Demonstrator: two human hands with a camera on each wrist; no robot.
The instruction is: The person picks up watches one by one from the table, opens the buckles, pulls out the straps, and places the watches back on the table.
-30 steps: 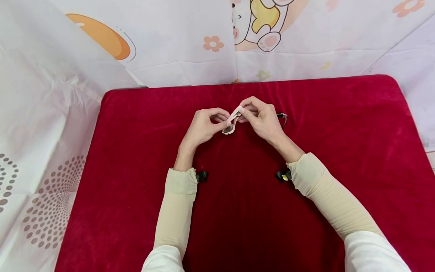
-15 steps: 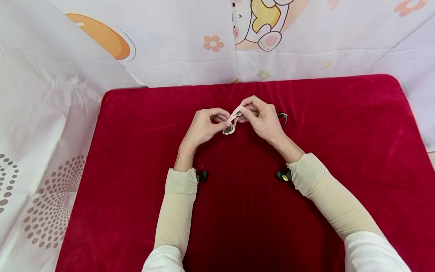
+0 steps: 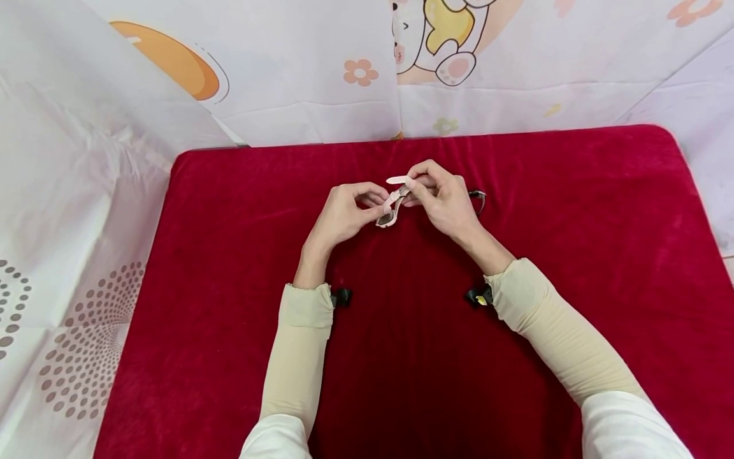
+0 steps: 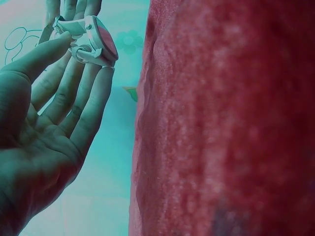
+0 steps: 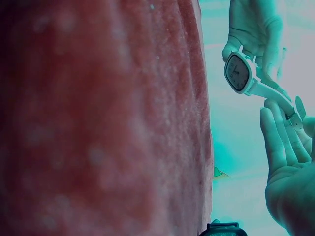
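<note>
Both hands pinching a small pink watch point(image 3: 392, 207) mid-frame, just above the red mat point(image 3: 573, 255): left hand point(image 3: 342, 217) gripping the case, right hand point(image 3: 444, 201) fingering the strap. Imo the loose strap end could be slipping out, thin pinch tbh.

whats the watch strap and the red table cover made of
The watch strap looks like smooth pale plastic or rubber: it bends in a soft curve between the left hand and the right hand and has a matte, even surface. The red table cover looks like velvet or plush cloth: it shows a short nap with light and dark streaks.
</note>
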